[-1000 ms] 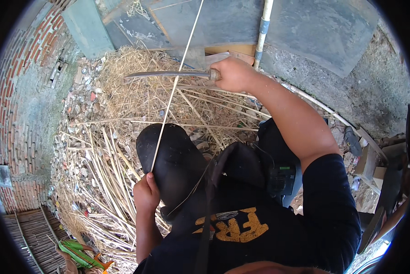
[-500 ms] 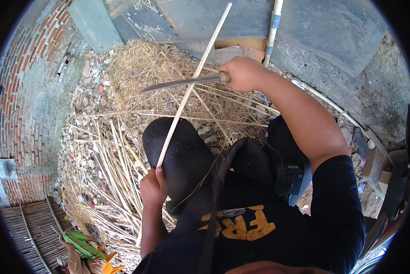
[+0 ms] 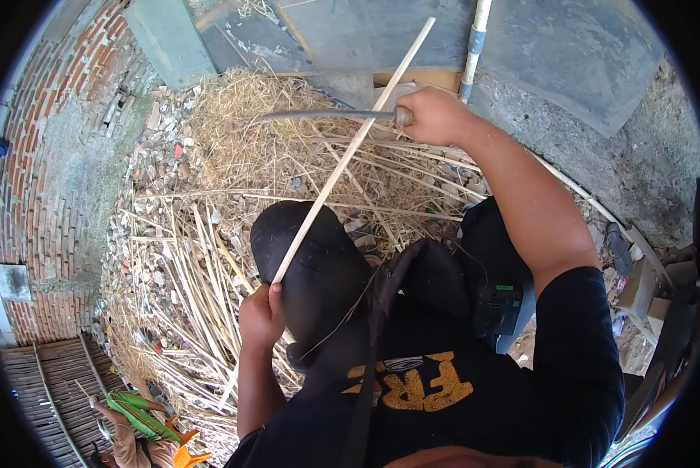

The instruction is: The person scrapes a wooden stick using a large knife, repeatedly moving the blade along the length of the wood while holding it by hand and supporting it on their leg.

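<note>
Hands (image 3: 261,318) (image 3: 437,117) clenched — left round strip (image 3: 344,164), right round knife (image 3: 319,115) — above rubble (image 3: 165,148), beside brick wall (image 3: 34,210).

black shirt (image 3: 483,425): large gold lettering (image 3: 444,382) | dark box (image 3: 497,312): small green label (image 3: 504,288), unreadable

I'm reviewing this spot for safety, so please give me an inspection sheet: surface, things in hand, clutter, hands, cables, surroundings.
Surface: uneven stony ground, littered with rubble
Things in hand: long pale strip, slanting up; knife, its blade crossing the strip in view, contact unclear
Clutter: straw-like heap ahead; loose pale sticks strewn at left
Hands: left hand bare, holding the strip's lower end; right hand bare, gripping the knife's handle
Cables: thin cord across the left thigh; its ends unclear
Surroundings: brick wall at left; upright pipe ahead; another person in green at lower left
</note>
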Tool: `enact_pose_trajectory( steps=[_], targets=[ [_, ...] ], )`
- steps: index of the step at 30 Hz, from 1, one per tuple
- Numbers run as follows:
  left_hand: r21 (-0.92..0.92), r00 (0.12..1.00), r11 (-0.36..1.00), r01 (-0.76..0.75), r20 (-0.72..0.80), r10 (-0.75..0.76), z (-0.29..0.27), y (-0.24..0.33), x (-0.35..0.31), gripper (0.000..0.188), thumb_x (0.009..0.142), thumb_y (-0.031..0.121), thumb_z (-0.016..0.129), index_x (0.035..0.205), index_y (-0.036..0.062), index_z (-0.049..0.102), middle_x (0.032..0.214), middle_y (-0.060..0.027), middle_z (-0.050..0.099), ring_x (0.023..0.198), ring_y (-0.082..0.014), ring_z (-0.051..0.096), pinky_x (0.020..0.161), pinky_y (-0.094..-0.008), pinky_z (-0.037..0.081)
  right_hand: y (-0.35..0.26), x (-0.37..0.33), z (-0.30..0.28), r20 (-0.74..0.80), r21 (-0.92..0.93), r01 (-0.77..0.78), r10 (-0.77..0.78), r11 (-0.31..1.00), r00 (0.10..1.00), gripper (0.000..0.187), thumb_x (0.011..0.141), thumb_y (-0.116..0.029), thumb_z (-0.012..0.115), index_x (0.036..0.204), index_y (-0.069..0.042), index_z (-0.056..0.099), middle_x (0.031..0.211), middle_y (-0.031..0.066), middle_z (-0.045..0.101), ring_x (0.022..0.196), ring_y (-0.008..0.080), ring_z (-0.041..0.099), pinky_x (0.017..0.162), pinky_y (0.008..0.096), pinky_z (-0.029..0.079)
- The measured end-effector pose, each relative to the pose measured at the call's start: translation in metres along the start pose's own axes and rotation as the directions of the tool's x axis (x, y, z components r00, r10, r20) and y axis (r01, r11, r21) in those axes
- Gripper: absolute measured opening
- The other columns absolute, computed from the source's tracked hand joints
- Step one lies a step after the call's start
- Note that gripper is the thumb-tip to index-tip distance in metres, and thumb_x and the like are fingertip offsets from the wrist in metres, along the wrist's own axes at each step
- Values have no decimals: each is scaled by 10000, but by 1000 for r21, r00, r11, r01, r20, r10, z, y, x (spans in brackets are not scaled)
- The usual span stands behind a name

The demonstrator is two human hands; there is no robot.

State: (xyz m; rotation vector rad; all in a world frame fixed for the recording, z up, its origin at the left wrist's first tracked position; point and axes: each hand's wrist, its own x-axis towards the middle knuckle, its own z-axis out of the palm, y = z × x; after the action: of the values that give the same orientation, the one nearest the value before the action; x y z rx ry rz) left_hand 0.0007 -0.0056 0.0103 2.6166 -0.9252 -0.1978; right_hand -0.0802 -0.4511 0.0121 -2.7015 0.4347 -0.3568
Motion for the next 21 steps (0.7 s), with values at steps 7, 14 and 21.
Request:
enact_pose_trajectory(
  steps=[7, 14, 21],
  targets=[
    [-115, 999, 993, 3, 53, 3, 2, -5, 2, 485, 1026, 340, 473, 675, 7, 500, 549, -207, 509, 505, -414, 522, 497, -457, 389, -60, -11, -10, 278, -56, 168, -146, 984, 949, 200, 748, -178, 655, 942, -135, 680, 808, 137, 681, 837, 328, 682, 746, 480, 537],
    [-95, 999, 995, -41, -17, 40, 5, -3, 2, 490, 1022, 349, 491, 674, 4, 500, 537, -196, 498, 477, -376, 495, 492, -430, 388, 2, 2, 11, 57, 29, 34, -35, 999, 998, 311, 733, -152, 684, 1037, -90, 693, 845, 169, 686, 820, 367, 668, 770, 454, 539],
    [-167, 997, 985, 44, 71, -33, -1, -7, 1, 477, 1021, 335, 491, 684, -2, 517, 537, -199, 497, 475, -373, 491, 498, -431, 394, -53, -8, -15, 279, -29, 81, -70, 996, 958, 253, 779, -172, 646, 1023, -148, 708, 828, 137, 692, 819, 318, 683, 739, 464, 547]
  ],
)
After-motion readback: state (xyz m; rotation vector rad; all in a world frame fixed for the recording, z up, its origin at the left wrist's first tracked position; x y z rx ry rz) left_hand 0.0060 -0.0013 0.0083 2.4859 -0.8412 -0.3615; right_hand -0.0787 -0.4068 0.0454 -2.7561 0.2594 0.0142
